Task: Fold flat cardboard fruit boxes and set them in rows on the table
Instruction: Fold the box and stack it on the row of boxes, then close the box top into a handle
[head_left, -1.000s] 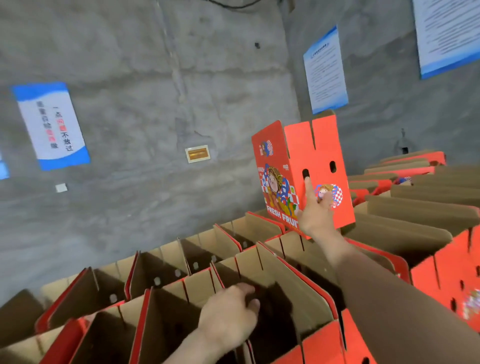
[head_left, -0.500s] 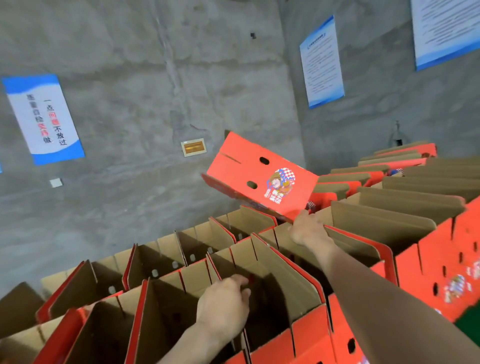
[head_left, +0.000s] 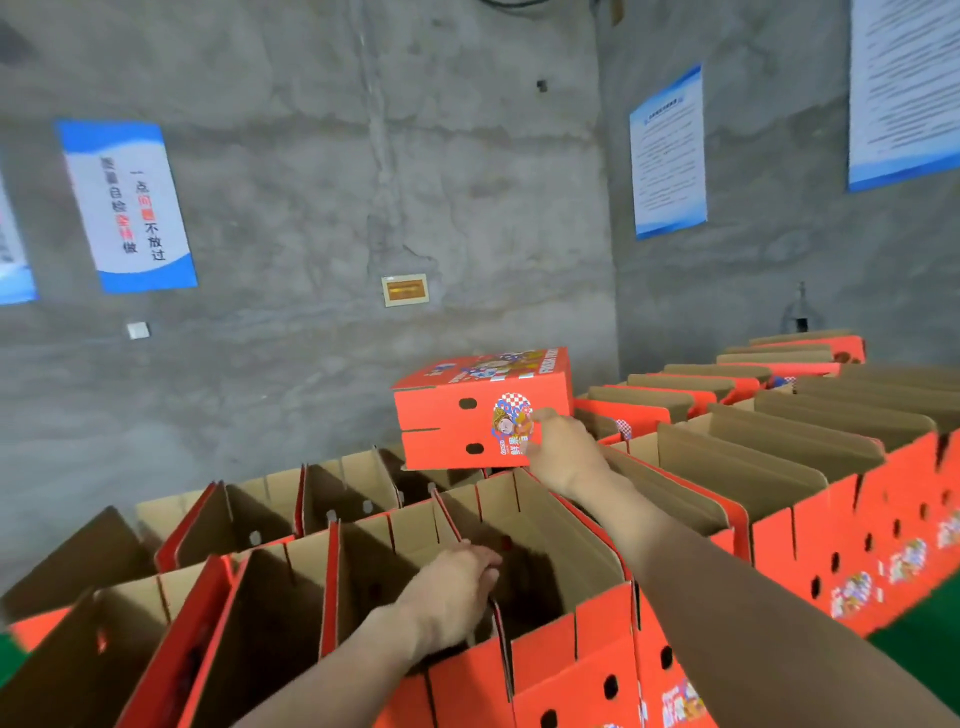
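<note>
A folded red fruit box (head_left: 457, 415) with cartoon print and round holes lies on its side atop the far row of open boxes. My right hand (head_left: 558, 449) grips its near right corner, arm stretched forward. Lower down, my left hand (head_left: 452, 587) holds the upright edge of a near open box (head_left: 561, 639), fingers curled over the cardboard wall. Rows of open red boxes with brown insides fill the space below.
More folded boxes (head_left: 779, 457) stand in rows to the right, reaching back to the corner. A grey concrete wall with posters (head_left: 127, 208) rises just behind the far row. A green surface (head_left: 930, 623) shows at the lower right.
My right hand has turned the red box from upright onto its side and lowered it onto the far row. My left hand stays on the near box's edge.
</note>
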